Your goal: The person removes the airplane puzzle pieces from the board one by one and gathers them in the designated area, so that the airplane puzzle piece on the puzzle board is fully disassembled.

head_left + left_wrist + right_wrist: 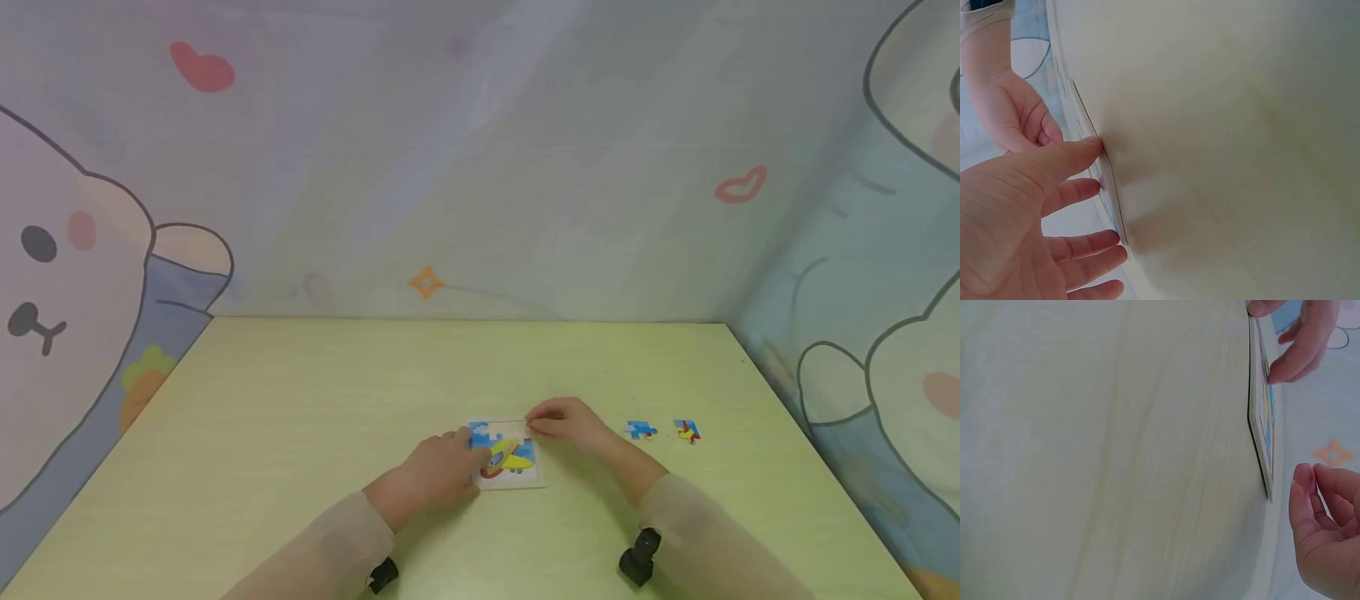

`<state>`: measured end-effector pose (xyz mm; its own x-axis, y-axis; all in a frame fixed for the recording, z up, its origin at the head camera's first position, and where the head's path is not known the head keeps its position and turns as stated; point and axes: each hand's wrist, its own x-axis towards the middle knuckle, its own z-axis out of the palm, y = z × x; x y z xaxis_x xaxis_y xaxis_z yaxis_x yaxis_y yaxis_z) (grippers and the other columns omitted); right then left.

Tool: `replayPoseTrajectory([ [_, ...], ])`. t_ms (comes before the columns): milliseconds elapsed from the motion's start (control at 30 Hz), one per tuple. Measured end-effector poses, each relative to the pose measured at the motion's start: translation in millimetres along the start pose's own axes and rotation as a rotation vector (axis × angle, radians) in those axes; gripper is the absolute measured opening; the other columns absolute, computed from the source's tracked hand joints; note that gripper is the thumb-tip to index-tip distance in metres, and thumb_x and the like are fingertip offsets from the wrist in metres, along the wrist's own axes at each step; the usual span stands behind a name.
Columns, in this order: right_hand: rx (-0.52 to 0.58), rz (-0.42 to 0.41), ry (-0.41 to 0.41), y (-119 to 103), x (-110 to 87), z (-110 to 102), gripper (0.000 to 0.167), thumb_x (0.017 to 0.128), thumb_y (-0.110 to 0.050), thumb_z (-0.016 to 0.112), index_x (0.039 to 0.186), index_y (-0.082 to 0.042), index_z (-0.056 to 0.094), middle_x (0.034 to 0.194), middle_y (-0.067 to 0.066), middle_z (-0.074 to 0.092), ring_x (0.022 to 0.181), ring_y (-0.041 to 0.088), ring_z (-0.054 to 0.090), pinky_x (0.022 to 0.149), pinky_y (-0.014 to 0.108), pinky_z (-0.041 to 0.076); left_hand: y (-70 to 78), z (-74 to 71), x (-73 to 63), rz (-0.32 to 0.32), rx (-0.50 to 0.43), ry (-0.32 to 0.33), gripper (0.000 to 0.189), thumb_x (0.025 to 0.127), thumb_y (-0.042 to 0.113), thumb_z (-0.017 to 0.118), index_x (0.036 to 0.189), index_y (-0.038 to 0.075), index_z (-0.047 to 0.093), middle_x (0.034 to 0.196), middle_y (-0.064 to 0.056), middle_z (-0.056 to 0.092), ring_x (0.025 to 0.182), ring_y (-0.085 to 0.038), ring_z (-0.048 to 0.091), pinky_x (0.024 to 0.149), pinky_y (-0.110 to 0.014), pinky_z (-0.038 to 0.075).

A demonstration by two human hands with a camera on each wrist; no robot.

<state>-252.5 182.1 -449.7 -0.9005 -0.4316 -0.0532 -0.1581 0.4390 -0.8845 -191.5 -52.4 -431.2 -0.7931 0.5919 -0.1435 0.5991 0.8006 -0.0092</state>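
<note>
A small square puzzle board (529,485) with a yellow airplane picture and blue pieces lies on the table. My left hand (442,468) rests at its left side, thumb at the near edge and fingers reaching over the picture. In the left wrist view, the fairly straight fingers of this hand (1029,219) touch the board's edge (1116,209). At the board's far right corner is my right hand (570,421), thumb and index fingertips together. The right wrist view shows these fingertips (1304,472) meeting, with no piece visible between them. Pale backing shows along the board's far right part.
Two loose puzzle pieces lie to the right of my right hand: a blue one (640,430) and a blue, red and yellow one (686,430). The pale wooden table (337,375) ends at a cloth backdrop (480,208) behind and at the sides.
</note>
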Motion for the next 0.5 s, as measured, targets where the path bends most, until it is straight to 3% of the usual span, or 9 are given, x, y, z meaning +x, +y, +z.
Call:
replayPoseTrajectory([
  [200,-0.086,-0.004,-0.033,-12,16.4,26,0.02,0.09,-0.015,0.061,0.103,-0.001,0.068,0.098,0.006,0.066,0.084,0.016,0.058,0.077,0.028,0.049,-2.3,0.6,-1.0,0.009,-0.012,0.007,0.041,0.085,0.035,0.066,0.121,0.019,0.057,0.113,-0.011,0.052,0.091,-0.021,0.052,0.077,-0.037,0.049],
  [500,-0.174,0.113,-0.045,-12,25.2,41,0.021,0.092,-0.014,0.059,0.109,-0.008,0.069,0.109,0.006,0.065,0.09,0.014,0.058,0.081,0.033,0.047,-3.2,9.5,-5.0,0.021,0.091,0.098,0.041,0.085,0.041,0.064,0.12,0.02,0.059,0.111,-0.01,0.054,0.1,-0.024,0.054,0.076,-0.038,0.049],
])
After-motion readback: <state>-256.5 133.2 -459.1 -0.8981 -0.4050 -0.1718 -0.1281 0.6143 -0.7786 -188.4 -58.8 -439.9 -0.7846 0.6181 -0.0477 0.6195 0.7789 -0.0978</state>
